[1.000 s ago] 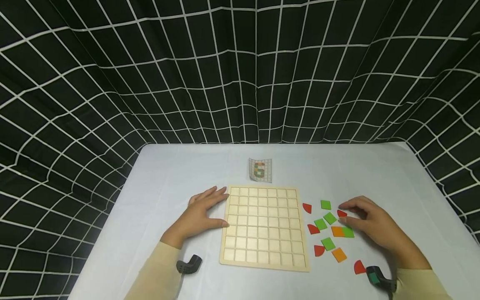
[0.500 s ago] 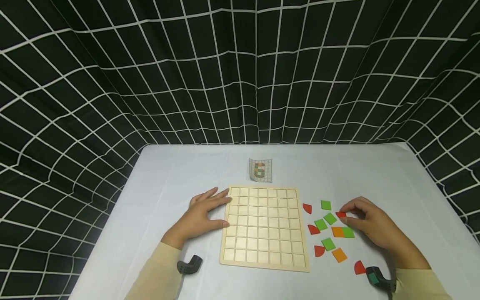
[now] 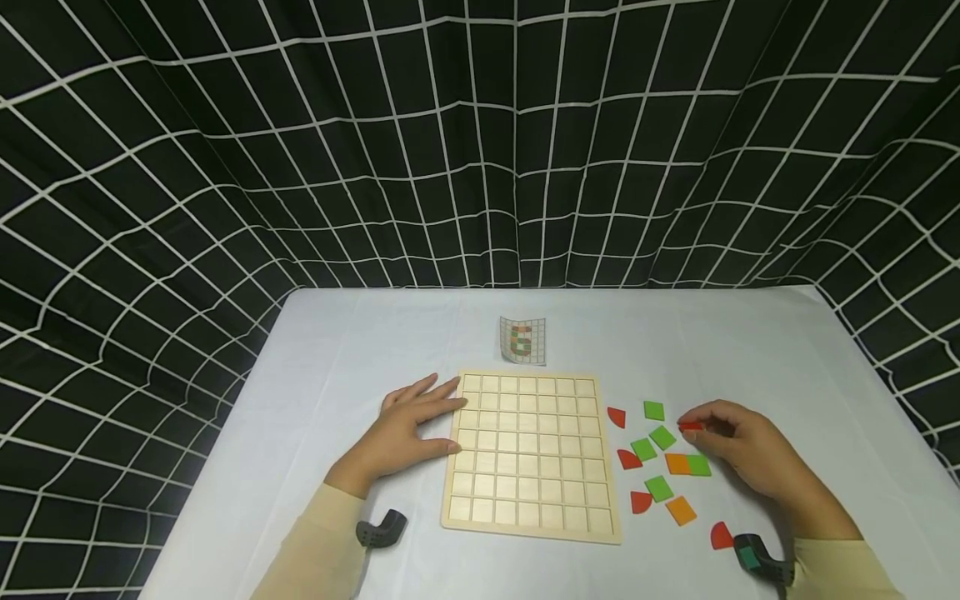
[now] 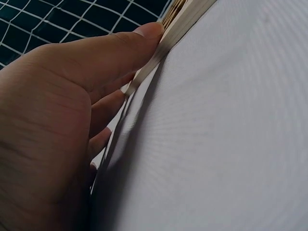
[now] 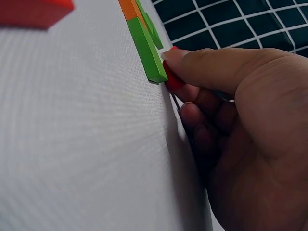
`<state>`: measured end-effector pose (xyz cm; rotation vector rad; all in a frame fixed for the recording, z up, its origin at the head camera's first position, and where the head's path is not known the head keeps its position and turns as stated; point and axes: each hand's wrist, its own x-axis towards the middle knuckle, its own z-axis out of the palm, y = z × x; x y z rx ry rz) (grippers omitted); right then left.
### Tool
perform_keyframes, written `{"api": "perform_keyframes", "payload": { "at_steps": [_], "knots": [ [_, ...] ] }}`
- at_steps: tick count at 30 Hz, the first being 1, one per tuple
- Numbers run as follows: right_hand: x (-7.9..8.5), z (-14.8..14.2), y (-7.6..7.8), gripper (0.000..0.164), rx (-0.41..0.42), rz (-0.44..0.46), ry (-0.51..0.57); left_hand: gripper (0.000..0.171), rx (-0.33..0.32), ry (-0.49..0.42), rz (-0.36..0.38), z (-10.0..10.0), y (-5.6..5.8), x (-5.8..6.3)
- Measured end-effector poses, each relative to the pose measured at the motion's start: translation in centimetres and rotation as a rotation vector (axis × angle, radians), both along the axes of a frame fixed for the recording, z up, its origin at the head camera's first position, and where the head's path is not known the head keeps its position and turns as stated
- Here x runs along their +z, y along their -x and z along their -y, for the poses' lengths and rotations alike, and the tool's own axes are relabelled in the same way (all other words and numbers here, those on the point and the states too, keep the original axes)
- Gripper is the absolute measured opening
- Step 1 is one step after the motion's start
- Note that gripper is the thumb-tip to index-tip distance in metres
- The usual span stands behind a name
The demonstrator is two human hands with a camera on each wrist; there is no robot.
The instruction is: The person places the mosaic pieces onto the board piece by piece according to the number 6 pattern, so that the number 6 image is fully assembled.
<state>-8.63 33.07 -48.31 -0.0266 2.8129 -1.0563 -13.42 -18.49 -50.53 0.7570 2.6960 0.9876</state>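
My left hand (image 3: 401,429) rests along the left edge of a square wooden grid board (image 3: 528,458), thumb and fingertips touching its rim, fingers fairly straight. In the left wrist view the thumb lies on the board's edge (image 4: 180,26). Over at the right, my right hand (image 3: 738,437) pinches a red quarter-circle tile (image 3: 690,427) between thumb and fingers. The right wrist view shows that red tile (image 5: 172,79) mostly covered by the thumb, just beyond a green square tile (image 5: 147,50).
Between board and right hand lie several loose tiles: green squares (image 3: 654,410), orange squares (image 3: 681,510) and red quarter-circles (image 3: 641,502). Another red tile (image 3: 722,535) is near the right wrist's black camera mount (image 3: 761,560). A small printed pattern card (image 3: 522,342) lies behind the board.
My right thumb and fingers have closed on the red quarter-circle tile and tipped it up from where it lay flat. The left fingertips have slid slightly further onto the board's rim.
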Motion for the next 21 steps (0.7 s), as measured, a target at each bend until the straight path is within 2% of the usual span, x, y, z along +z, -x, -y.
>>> {"api": "perform_keyframes", "payload": {
  "at_steps": [6, 11, 21],
  "knots": [
    [-0.3, 0.0, -0.2, 0.018, -0.016, -0.077, 0.014, 0.070, 0.000, 0.001, -0.002, 0.0, 0.0, -0.1],
    [-0.3, 0.0, -0.4, 0.022, -0.038, -0.134, 0.021, 0.069, 0.000, -0.014, -0.002, 0.0, 0.0, 0.0],
    [0.9, 0.5, -0.3, 0.023, -0.063, -0.127, 0.090, 0.069, -0.003, -0.026, -0.001, 0.1, 0.0, -0.1]
  ]
}}
